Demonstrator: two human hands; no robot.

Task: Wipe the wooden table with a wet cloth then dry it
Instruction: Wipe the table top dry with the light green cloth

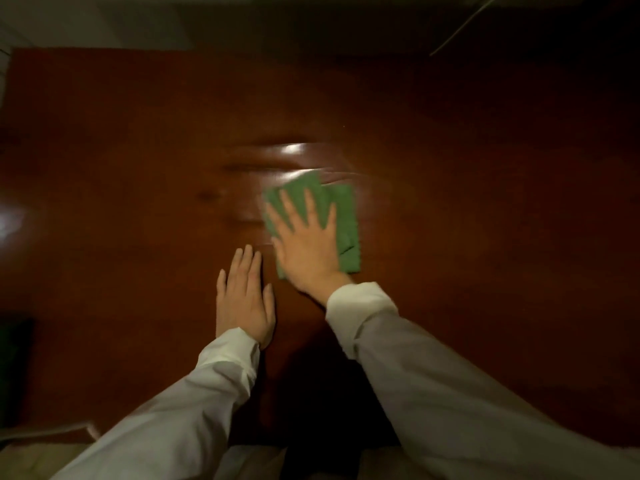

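Observation:
A dark reddish wooden table [467,174] fills most of the view. A folded green cloth [344,216] lies flat on it near the middle. My right hand [306,242] presses down on the cloth with fingers spread and straight, covering its left half. My left hand [244,296] rests flat on the bare wood just left of the cloth, fingers together and straight, holding nothing. Shiny wet streaks [294,150] glint on the wood just beyond the cloth.
The table's far edge [207,51] meets a pale wall at the top. A dark object [14,368] stands beyond the table's left side. The near edge runs under my sleeves, with pale fabric below it.

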